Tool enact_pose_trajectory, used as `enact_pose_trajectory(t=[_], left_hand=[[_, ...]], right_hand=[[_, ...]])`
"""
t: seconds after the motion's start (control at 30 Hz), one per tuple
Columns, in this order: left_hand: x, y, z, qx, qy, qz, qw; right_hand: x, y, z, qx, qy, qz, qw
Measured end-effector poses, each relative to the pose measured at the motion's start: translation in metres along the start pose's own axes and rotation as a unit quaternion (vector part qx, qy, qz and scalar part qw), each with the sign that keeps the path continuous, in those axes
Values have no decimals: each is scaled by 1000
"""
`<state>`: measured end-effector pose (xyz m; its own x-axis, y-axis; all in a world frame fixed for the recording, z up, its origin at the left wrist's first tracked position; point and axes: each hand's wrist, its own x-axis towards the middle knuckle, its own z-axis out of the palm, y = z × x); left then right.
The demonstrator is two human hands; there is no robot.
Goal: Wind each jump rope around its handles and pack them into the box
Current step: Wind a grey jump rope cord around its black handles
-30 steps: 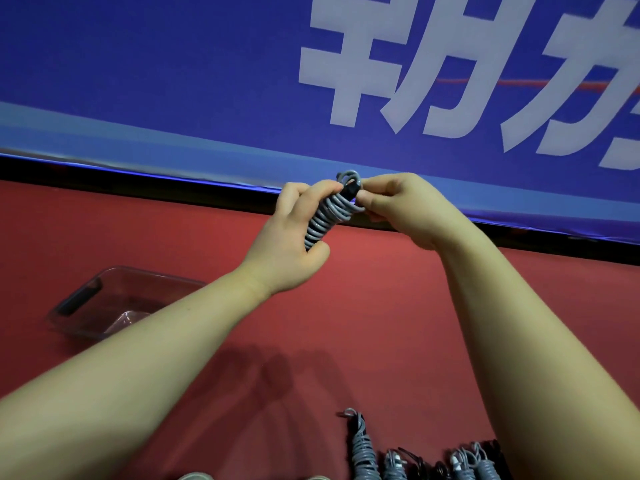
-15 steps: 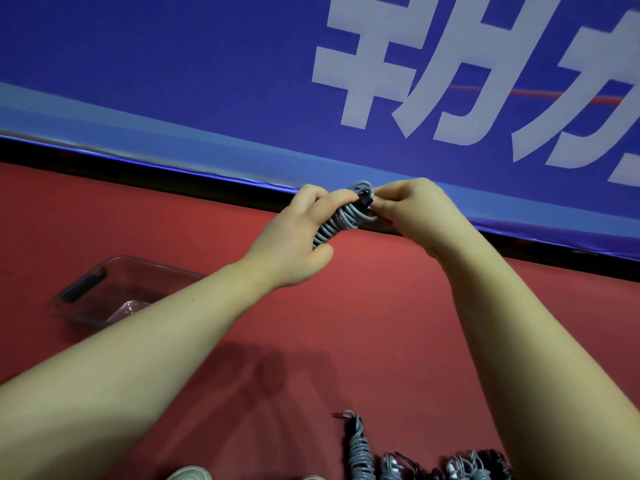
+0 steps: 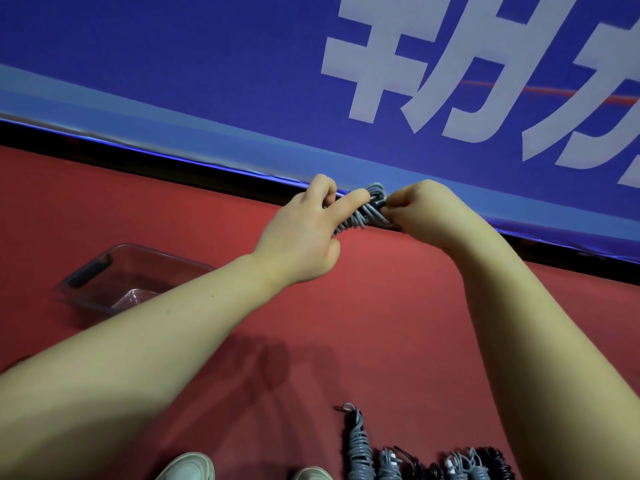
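Note:
A grey jump rope (image 3: 367, 214) wound in coils around its dark handles is held up in front of me over the red floor. My left hand (image 3: 304, 233) grips the lower part of the bundle, forefinger stretched along the coils. My right hand (image 3: 426, 213) pinches the rope's end at the bundle's top. A clear plastic box (image 3: 114, 278) with a dark handle slot sits on the floor at the left; I see no rope inside it. Several wound ropes (image 3: 360, 448) lie in a row at the bottom edge.
A blue banner (image 3: 242, 81) with large white characters stands behind a black strip along the far floor edge. The toes of two light shoes (image 3: 188, 467) show at the bottom. The red floor (image 3: 381, 323) lies between box and ropes.
Both hands and the bundle have shifted slightly right and down in view, and the bundle now lies flatter. The camera tilted down a little, showing the shoes.

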<state>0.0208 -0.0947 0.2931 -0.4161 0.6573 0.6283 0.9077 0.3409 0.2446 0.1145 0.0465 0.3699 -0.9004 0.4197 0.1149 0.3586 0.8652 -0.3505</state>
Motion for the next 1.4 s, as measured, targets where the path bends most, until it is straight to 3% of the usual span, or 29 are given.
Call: enact_pose_trajectory(t=[0.1, 0.17, 0.27, 0.37, 0.6, 0.87, 0.97, 1.07, 1.2, 1.4], left_hand=[[1, 0, 0, -36, 26, -9, 999], [0, 2, -1, -69, 21, -29, 997], [-1, 8, 0, -104, 11, -43, 994], [0, 9, 3, -84, 3, -47, 995], [2, 9, 2, -45, -35, -13, 998], [3, 19, -3, 49, -77, -19, 996], [3, 18, -6, 11, -42, -28, 999], [6, 19, -8, -68, -31, -58, 996], [4, 23, -7, -122, -25, -77, 989], [3, 23, -9, -149, -56, -68, 985]], right_hand=[[-3, 3, -1, 132, 33, -56, 989], [-4, 9, 2, 155, 60, -113, 980], [0, 18, 7, 116, 72, -162, 977], [3, 22, 4, 80, 53, -145, 985], [8, 11, -10, -216, 78, -112, 967], [7, 25, -8, -228, 78, -161, 957], [7, 29, -13, -160, 107, -205, 960], [5, 33, -10, 9, 123, -234, 965], [12, 43, 9, 243, 57, -211, 945], [17, 58, 4, 269, -19, -235, 934]])
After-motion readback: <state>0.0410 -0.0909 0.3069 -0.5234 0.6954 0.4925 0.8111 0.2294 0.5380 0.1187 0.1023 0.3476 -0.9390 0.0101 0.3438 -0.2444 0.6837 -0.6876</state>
